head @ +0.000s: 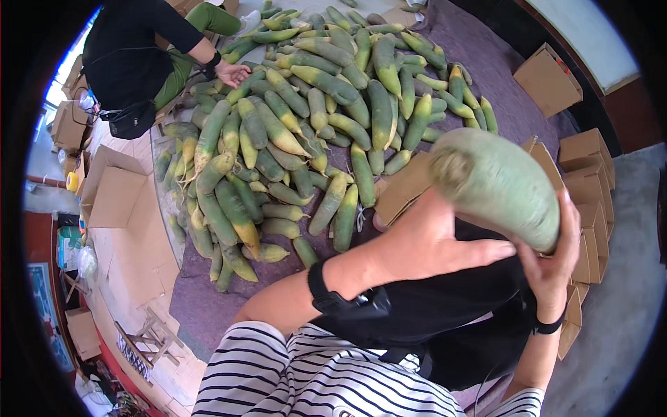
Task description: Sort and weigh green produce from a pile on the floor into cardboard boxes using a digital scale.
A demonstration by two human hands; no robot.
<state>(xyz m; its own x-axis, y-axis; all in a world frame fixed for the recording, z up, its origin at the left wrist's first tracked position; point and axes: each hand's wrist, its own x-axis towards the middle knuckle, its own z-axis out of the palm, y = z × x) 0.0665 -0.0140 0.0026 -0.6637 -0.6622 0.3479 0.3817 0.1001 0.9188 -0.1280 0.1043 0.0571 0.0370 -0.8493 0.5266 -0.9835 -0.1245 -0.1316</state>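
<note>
A large pale-green radish (500, 182) is held up before me at the right, tilted, its rough brown end to the left. My right hand (555, 255) grips its lower right end, thumb and fingers on either side. Under the left end is my left hand (422, 242); its fingers pass out of sight behind the radish, and its thumb points to the right. Beyond my hands, a big heap of green radishes (292, 135), many with yellowish tips and thin roots, lies on a purple-brown cloth (208, 318).
An open cardboard box (404, 190) stands just past my left hand. Several open boxes (583, 224) line my right side, and another box (547, 81) stands farther back. At the upper left a person's hand (234, 73) reaches over the heap. An open carton (117, 193) and wooden stool (156, 339) are at left.
</note>
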